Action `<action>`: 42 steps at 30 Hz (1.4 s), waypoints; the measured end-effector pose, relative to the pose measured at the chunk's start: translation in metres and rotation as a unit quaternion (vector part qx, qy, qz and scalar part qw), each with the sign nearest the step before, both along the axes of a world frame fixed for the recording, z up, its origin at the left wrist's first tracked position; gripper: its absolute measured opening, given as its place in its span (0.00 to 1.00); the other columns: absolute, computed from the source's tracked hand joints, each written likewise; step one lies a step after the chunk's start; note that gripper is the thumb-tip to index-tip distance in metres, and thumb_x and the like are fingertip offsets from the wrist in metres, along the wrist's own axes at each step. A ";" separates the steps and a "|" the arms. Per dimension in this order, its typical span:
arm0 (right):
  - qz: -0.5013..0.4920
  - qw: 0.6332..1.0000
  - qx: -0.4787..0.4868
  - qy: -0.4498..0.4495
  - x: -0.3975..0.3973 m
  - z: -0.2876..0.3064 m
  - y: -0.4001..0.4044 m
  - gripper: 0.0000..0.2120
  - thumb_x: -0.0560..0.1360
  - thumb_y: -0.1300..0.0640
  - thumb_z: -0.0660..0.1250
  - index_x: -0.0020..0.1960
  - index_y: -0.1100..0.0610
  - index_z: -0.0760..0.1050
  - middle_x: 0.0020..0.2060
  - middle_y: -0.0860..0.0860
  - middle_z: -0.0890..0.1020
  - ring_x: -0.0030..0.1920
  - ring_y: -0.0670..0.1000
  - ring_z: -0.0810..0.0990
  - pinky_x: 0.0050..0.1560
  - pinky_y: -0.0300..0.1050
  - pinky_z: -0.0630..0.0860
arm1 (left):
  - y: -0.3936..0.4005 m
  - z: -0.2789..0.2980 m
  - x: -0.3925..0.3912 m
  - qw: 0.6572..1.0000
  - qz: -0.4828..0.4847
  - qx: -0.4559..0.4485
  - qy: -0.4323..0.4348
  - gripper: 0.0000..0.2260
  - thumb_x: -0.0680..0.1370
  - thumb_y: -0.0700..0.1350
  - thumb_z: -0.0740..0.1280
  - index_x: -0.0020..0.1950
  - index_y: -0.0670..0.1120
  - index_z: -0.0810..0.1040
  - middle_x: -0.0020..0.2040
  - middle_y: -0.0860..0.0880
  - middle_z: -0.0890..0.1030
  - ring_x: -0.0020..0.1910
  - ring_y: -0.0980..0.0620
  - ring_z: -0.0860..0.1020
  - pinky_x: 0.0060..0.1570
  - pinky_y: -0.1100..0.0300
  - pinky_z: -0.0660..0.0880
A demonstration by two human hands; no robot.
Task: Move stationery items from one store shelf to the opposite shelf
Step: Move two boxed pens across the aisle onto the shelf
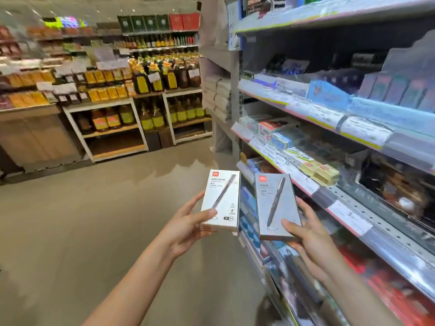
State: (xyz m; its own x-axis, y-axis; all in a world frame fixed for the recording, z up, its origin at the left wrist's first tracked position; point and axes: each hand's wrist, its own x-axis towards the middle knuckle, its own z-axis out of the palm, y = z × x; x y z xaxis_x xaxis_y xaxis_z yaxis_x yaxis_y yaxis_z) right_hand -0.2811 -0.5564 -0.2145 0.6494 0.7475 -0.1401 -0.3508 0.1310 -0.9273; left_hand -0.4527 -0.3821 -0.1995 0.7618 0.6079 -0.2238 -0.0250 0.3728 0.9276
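Observation:
My left hand (188, 222) grips a white pen box (222, 198) by its lower end, thumb across the front. My right hand (306, 236) grips a grey pen box (276, 203) the same way, thumb on its lower front. Both boxes are upright, side by side and a little apart, in front of me at chest height. Each has a red logo at the top and a picture of a pen. The stationery shelf (348, 208) runs along my right, close to the grey box.
The shelf unit on the right holds several tiers of small boxes (322, 171) and packets with price tags on the rails. Across the open floor (94, 220), far shelves (113, 128) carry bottles and yellow packs. A grey pillar (219, 90) stands at the shelf end.

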 end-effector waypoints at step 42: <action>-0.363 0.930 -0.023 -0.046 0.186 0.039 0.380 0.21 0.76 0.67 0.62 0.61 0.45 0.67 0.48 0.36 0.74 0.27 0.31 0.77 0.25 0.25 0.71 | 0.444 0.006 0.418 0.944 -0.329 0.009 0.037 0.11 0.77 0.39 0.63 0.58 0.50 0.75 0.47 0.47 0.84 0.42 0.50 0.83 0.41 0.55 0.82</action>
State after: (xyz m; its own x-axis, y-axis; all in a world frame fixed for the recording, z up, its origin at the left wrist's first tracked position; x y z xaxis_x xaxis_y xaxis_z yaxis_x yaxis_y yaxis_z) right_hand -0.0949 -0.1761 -0.1758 0.9916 0.1011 -0.0803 -0.1045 0.2627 -0.9592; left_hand -0.0350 0.0621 -0.1937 0.9582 0.0131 -0.2858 0.2720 0.2681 0.9242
